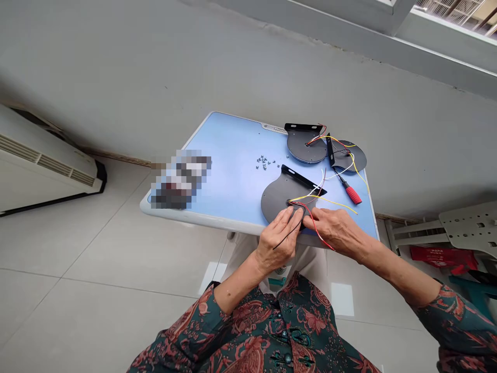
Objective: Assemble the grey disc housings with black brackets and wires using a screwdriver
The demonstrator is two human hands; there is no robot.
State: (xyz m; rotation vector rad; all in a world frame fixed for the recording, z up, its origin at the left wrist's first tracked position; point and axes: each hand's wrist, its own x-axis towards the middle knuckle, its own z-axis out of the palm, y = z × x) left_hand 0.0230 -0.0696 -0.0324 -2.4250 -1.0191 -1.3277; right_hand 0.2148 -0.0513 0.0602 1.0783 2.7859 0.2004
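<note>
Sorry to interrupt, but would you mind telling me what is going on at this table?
A person sits at a blue table and handles the wires of a round grey plate. The left hand pinches a black wire; the right hand is at a red wire. Two similar plates, loose screws and a red-handled screwdriver lie behind.

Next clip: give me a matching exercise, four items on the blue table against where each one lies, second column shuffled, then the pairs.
Things:
1. screwdriver
2. loose screws
3. nearest grey disc
4. two other discs

Places:
A. at the table's far right corner, overlapping
B. at the near edge, under both hands' fingertips
C. scattered mid-table, beyond the nearest disc
D. right of the nearest disc, red handle toward the person

Pairs: 1-D, 2-C, 3-B, 4-A

The left hand and right hand pinch the wires at that disc on the blue table.
</note>
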